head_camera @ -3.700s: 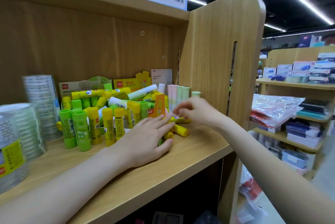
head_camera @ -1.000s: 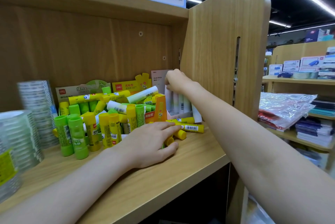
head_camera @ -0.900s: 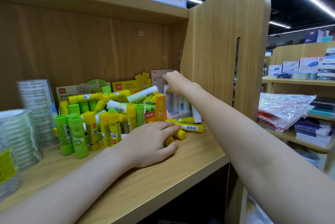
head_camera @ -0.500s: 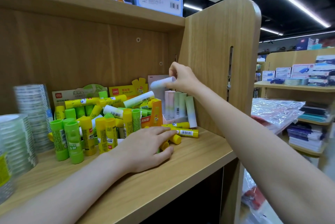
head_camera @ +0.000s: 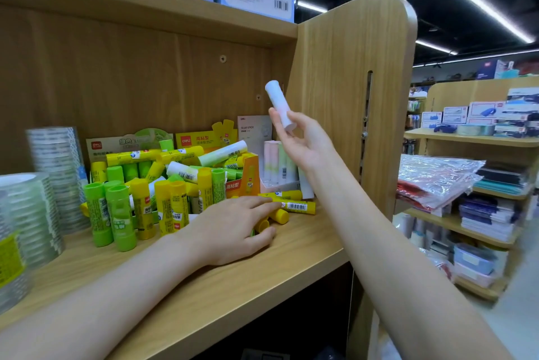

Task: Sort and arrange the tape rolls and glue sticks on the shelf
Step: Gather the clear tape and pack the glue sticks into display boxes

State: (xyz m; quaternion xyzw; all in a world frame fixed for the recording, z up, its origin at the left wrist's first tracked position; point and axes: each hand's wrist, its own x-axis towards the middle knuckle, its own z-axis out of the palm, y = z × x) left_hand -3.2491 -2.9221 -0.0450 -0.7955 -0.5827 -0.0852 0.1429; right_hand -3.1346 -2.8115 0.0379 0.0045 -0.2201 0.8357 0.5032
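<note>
My right hand (head_camera: pixel 303 144) holds a pale white-pink glue stick (head_camera: pixel 279 105) up in the air, tilted, above a small box of pastel glue sticks (head_camera: pixel 279 164) in the shelf's right corner. My left hand (head_camera: pixel 230 228) lies flat on the wooden shelf (head_camera: pixel 233 295), fingers over some yellow glue sticks (head_camera: pixel 291 205) lying on their sides. A jumble of green and yellow glue sticks (head_camera: pixel 140 205) stands and lies to the left. Stacks of clear tape rolls (head_camera: pixel 32 214) occupy the far left.
An orange display box (head_camera: pixel 248 176) and printed cards (head_camera: pixel 204 138) sit behind the pile. The shelf's upright side panel (head_camera: pixel 350 103) stands just right of my raised hand. Another shelf (head_camera: pixel 472 141) with boxes and packets stands across the aisle on the right.
My right hand pulled one pastel glue stick out of the corner box and raised it, turning it upright. My left hand stayed on the yellow sticks.
</note>
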